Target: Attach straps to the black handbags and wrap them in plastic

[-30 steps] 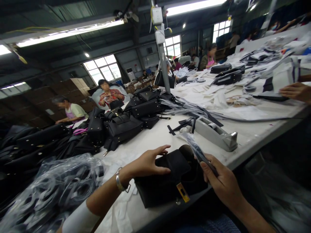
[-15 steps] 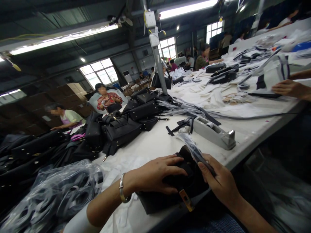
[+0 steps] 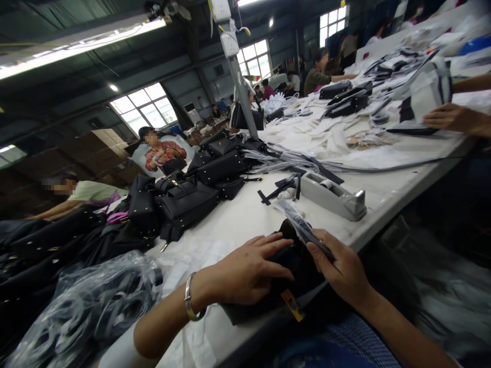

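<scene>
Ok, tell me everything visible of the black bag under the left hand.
The bag looks like black leather, with a gold-coloured slotted metal plate on its near side. It sits at the white table's edge, the left hand lying across it. Its far edge curves up beside the wrapped strip in the right hand; contact there is unclear.

A handbag (image 3: 271,302) lies at the near edge of a table (image 3: 245,209), the left hand (image 3: 247,271) over it, the right hand (image 3: 339,263) at its right end. Behind, to the right, stands a tape dispenser (image 3: 330,194); farther left, piled bags (image 3: 187,202) lie before two co-workers (image 3: 164,153). A plastic sack (image 3: 95,306) lies front left.
</scene>
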`<state>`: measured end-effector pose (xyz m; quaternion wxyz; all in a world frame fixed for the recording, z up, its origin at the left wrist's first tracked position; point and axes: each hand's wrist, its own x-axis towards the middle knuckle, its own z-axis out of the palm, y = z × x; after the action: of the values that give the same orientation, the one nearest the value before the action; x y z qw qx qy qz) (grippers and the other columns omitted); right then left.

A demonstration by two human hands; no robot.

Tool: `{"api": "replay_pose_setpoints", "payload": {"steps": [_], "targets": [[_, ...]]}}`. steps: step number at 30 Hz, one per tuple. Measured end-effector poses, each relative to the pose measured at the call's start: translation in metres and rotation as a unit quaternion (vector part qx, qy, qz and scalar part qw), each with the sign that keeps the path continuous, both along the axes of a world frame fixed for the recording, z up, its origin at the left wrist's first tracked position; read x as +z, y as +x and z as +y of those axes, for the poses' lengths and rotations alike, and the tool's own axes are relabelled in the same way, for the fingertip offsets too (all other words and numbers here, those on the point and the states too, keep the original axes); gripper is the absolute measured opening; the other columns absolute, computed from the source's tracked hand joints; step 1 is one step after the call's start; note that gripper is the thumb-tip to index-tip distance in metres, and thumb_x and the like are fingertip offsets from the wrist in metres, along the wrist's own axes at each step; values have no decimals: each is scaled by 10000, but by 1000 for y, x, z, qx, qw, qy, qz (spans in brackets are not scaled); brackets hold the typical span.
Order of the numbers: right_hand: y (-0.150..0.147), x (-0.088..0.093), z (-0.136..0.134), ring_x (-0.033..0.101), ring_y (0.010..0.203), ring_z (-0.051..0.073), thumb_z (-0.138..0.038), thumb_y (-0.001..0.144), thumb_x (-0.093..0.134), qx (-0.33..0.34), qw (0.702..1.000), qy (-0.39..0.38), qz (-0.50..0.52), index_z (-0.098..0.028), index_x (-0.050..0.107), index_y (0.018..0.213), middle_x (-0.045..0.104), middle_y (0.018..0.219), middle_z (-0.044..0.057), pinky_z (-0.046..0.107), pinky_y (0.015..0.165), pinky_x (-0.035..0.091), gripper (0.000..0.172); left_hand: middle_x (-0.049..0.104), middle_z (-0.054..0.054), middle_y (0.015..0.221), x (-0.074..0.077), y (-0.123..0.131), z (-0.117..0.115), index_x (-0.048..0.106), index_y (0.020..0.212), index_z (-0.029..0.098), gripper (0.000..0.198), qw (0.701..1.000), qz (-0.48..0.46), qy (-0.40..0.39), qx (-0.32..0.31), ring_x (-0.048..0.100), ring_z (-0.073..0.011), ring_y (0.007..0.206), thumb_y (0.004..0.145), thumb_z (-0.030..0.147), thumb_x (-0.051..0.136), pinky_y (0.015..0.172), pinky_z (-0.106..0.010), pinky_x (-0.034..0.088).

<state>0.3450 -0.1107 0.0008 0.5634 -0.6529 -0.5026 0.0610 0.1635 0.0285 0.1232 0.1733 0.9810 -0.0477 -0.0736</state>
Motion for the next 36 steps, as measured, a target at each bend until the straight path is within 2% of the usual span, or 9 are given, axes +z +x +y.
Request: {"api": "replay_pose_setpoints", "payload": {"steps": [4,9,17,23,26,29,32,34,36], "targets": [[1,0,-1,546,436,162,-366,982,479,-6,1000,-15,8,-219,623,1129,568,551,-40,272,483,459,253,340,-118,1606,-1,0,2,682,1207,232,389,1000,8,-24,-6,308,-352,1472,833,335,702,1200,-488,298],[2,2,-2,555,439,163,-391,975,482,-5,999,-31,27,-226,627,1127,589,556,-31,267,471,470,267,417,-101,1565,-8,-3,11,691,1173,250,295,998,-2,-60,23,343,-326,1458,881,287,681,1185,-470,323],[4,-1,-3,568,487,172,-386,973,495,-1,1000,-12,7,-250,638,1118,569,561,-36,275,528,470,245,465,-68,1534,-2,-7,26,703,1187,269,317,984,-23,-158,76,420,-280,1418,876,331,711,1185,-401,338],[3,-2,-2,530,419,171,-404,975,493,14,1000,-5,11,-259,630,1128,541,509,-52,275,473,448,251,496,-67,1510,-17,-11,38,693,1215,273,314,990,-69,-86,84,465,-253,1384,903,253,663,1149,-378,384],[0,-2,-1,523,400,174,-417,968,501,14,1000,-10,11,-261,637,1113,524,480,-57,277,453,442,252,515,-61,1498,-27,-13,41,678,1243,286,310,992,-82,3,94,461,-240,1388,945,257,600,1136,-368,393],[-1,-3,0,537,412,174,-419,966,504,16,1000,-19,12,-262,637,1122,549,506,-52,276,457,448,259,518,-74,1500,-34,-14,36,704,1199,282,273,992,-58,91,70,420,-282,1416,971,330,563,1155,-441,350],[-2,-1,-1,533,415,168,-417,965,506,7,1000,-15,12,-255,637,1116,541,505,-56,272,456,439,258,499,-52,1519,-33,-14,28,722,1153,305,283,997,-28,70,22,387,-308,1435,902,420,657,1170,-473,310],[-3,1,-2,530,422,162,-422,960,513,-7,1000,-5,17,-249,640,1091,525,499,-60,269,467,438,251,453,-43,1552,-28,-15,25,658,1262,330,396,997,-46,10,59,409,-277,1424,884,450,672,1158,-414,343],[-3,1,-5,533,435,152,-424,958,522,-7,999,-1,37,-244,640,1070,521,508,-62,263,484,442,243,343,-75,1612,-26,-16,25,482,1444,335,654,985,-64,-20,158,379,-293,1441,848,489,704,1159,-421,350]]}}
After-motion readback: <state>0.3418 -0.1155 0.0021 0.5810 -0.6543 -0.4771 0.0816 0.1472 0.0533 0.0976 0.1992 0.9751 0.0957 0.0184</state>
